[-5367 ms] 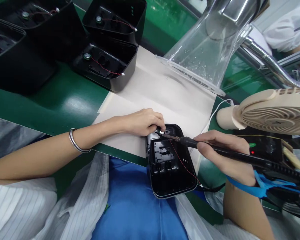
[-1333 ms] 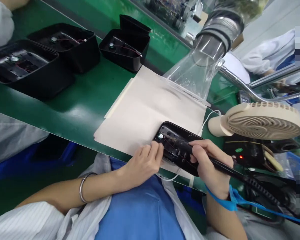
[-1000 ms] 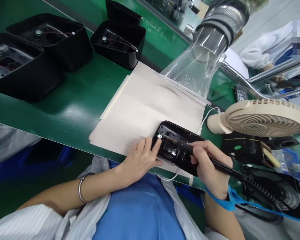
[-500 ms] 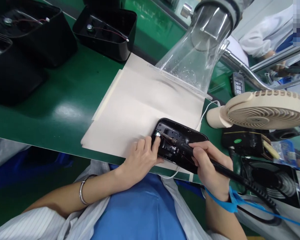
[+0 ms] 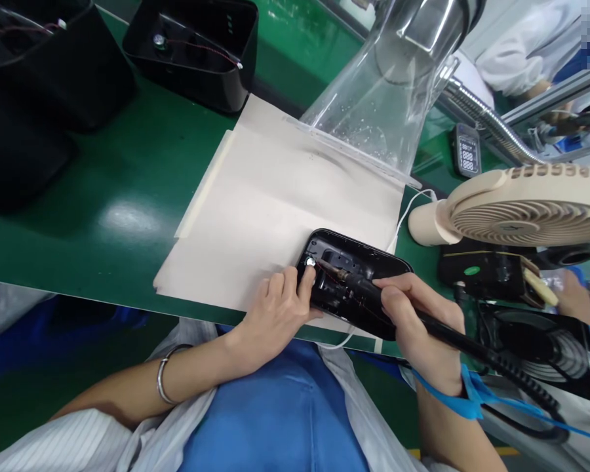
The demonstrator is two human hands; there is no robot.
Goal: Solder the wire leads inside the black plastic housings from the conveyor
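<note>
A shallow black plastic housing (image 5: 381, 262) lies open side up on the pale sheet. In its left end sits a small round silver part (image 5: 310, 261) with thin red wires near it. My left hand (image 5: 275, 314) grips the housing's near left edge, the index fingertip pressed beside the silver part and the thumb low at the rim. Held in my right hand (image 5: 425, 324) like a pen is a soldering iron (image 5: 361, 285), its metal tip pointing left, close to the silver part. Whether the tip touches it I cannot tell.
Deep black bins (image 5: 191, 72) with wired silver parts stand at the back left. A clear fume hood (image 5: 368, 105) overhangs the pale sheet (image 5: 255, 196). Right of it are a beige fan (image 5: 526, 210), a black box (image 5: 491, 278) and a small display (image 5: 467, 151). A co-worker's hand (image 5: 575, 298) shows far right.
The view has shifted slightly. The iron's tip stays near the silver part while my right hand sits slightly further right. My left hand keeps its hold.
</note>
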